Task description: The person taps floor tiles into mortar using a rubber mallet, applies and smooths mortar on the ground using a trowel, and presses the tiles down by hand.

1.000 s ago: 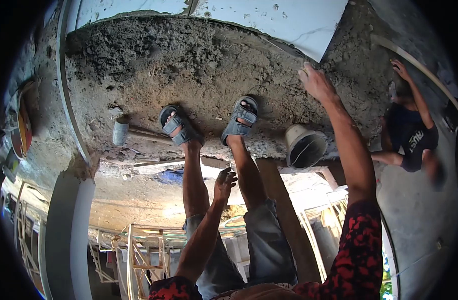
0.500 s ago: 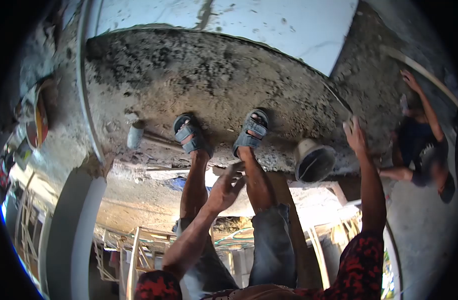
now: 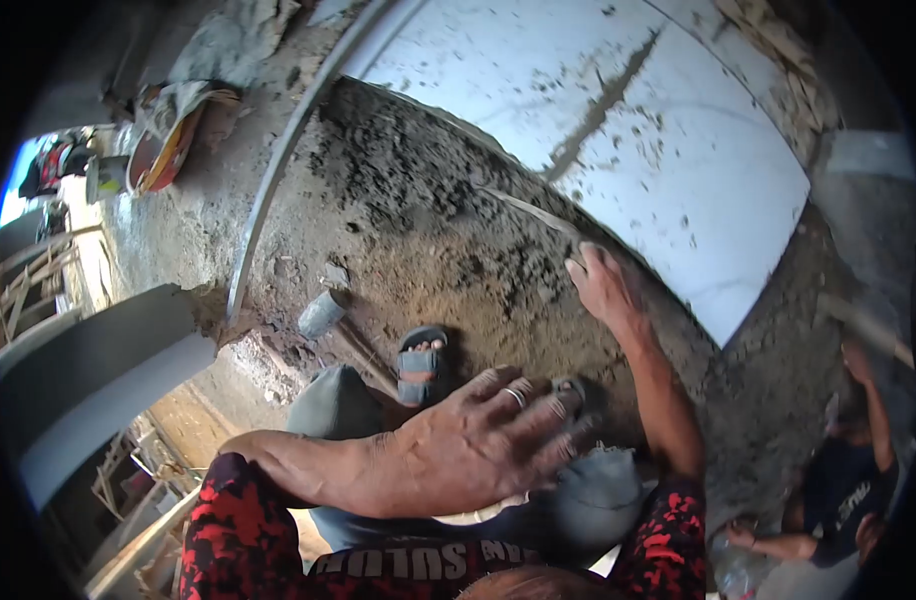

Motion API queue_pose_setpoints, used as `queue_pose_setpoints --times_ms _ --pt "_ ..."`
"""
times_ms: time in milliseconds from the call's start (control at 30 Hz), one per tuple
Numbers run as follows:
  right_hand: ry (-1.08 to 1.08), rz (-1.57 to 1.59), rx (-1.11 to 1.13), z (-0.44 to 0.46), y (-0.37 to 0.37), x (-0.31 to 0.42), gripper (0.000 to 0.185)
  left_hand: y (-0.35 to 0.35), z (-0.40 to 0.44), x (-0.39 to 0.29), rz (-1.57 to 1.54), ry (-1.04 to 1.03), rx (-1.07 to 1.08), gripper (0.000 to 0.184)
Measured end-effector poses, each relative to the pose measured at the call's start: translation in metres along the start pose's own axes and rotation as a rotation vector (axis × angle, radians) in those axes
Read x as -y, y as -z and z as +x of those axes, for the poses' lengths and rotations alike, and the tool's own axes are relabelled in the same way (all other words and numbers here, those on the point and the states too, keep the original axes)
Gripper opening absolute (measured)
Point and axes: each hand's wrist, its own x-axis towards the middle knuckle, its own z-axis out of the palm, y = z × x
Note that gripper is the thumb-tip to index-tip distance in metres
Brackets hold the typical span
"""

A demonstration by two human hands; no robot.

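Note:
My right hand (image 3: 608, 287) is closed round the handle end of a trowel (image 3: 531, 210), whose thin blade shows nearly edge-on. The blade points up and left over dark, crumbly mortar (image 3: 388, 160), beside the edge of white marbled tiles (image 3: 478, 65). A mortar-smeared joint runs between the tiles, with crumbs scattered on them. Close to the camera, my left hand (image 3: 478, 435) is spread over my bent knees, a ring on one finger, and holds nothing. Left of my sandalled foot lies a mallet (image 3: 323, 315) with a grey head and wooden handle.
A long metal straightedge (image 3: 293, 150) lies along the left of the mortar, reaching a grey pillar (image 3: 108, 370). Farther left is an orange-rimmed basin (image 3: 168, 150) with a sack on it. At the right, a person in a dark shirt (image 3: 838, 490) works low down.
I have gone from standing to crouching, and the view has turned. My right hand has brought the trowel over the mortar by the tile edge. My left hand has come up nearer the camera.

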Motion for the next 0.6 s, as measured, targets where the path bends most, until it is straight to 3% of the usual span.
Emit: queue_pose_setpoints --times_ms 67,200,333,400,433,500,600 --pt "0.181 -0.115 0.124 0.048 -0.001 0.033 0.040 0.002 -0.008 -0.001 0.092 -0.039 -0.018 0.045" --pt "0.345 -0.267 0.250 0.136 -0.022 0.104 0.035 -0.002 -0.038 -0.017 0.282 -0.028 -0.025 0.048" --pt "0.549 -0.321 0.174 0.196 -0.052 0.137 0.033 -0.002 -0.064 -0.040 0.326 0.068 -0.008 0.050" --pt "0.518 -0.432 0.416 0.201 -0.042 0.122 0.031 -0.005 -0.072 -0.043 0.266 0.138 -0.027 0.051" --pt "0.748 -0.449 0.336 0.202 -0.035 0.097 0.028 -0.005 -0.076 -0.046 0.249 0.148 -0.043 0.051" --pt "0.621 -0.535 0.430 0.167 -0.002 0.072 0.028 0.002 -0.084 -0.050 0.272 0.184 0.006 0.054" --pt "0.659 -0.691 0.435 0.133 0.015 0.008 0.026 0.008 -0.094 -0.051 0.319 0.162 0.038 0.057"
